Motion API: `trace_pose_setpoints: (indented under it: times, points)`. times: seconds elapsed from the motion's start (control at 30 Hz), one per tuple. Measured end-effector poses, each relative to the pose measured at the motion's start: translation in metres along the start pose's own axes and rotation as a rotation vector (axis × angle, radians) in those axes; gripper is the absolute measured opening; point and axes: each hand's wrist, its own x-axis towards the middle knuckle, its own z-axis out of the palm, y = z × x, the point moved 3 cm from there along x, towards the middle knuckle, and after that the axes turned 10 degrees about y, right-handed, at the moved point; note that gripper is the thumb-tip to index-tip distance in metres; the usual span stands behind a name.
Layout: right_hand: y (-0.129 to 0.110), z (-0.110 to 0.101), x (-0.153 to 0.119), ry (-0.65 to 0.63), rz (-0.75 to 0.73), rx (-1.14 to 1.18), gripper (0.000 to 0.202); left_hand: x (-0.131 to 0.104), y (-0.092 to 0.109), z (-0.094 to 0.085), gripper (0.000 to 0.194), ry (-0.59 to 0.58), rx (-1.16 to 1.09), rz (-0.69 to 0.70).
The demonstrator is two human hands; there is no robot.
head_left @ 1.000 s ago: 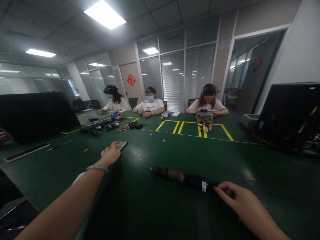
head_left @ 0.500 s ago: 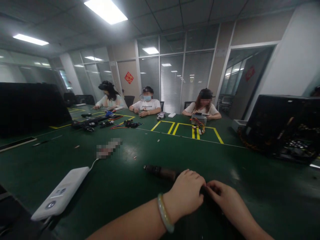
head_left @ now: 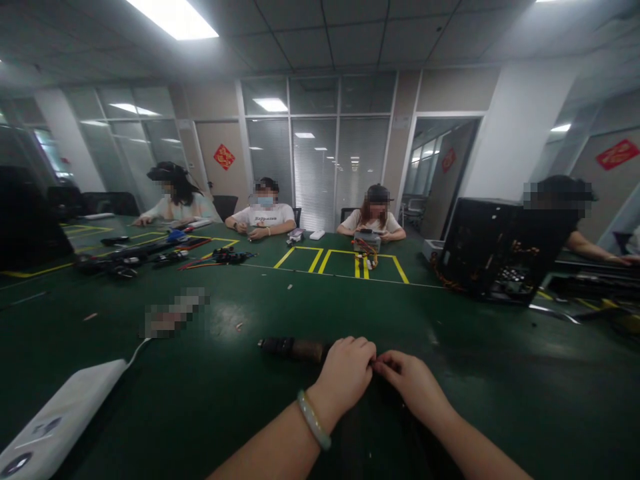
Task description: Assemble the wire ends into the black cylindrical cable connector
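My left hand, with a pale bangle at its wrist, is closed over the near end of a dark cylindrical tool. The tool lies low over the green table and points left, with a narrow metal tip. Its right end is hidden under my palm. Close beside the left fingers, my right hand pinches thumb and forefinger together near that hidden end. What sits in the pinch is too small and dark to make out.
A white power bank with a cable lies at the near left of the green table. Dark cables are heaped farther back. A black computer case stands at the right. Several people sit or work across the table.
The view has turned right, so things appear shifted left and another person shows behind the computer case. Both hands keep nearly the same pose on the tool.
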Motion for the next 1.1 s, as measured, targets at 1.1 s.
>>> trace_pose_setpoints:
  times: [1.1]
  points:
    - [0.01, 0.007, 0.001, -0.024, -0.009, 0.096, 0.014, -0.003, -0.014, -0.002, 0.006, -0.034, -0.149, 0.041]
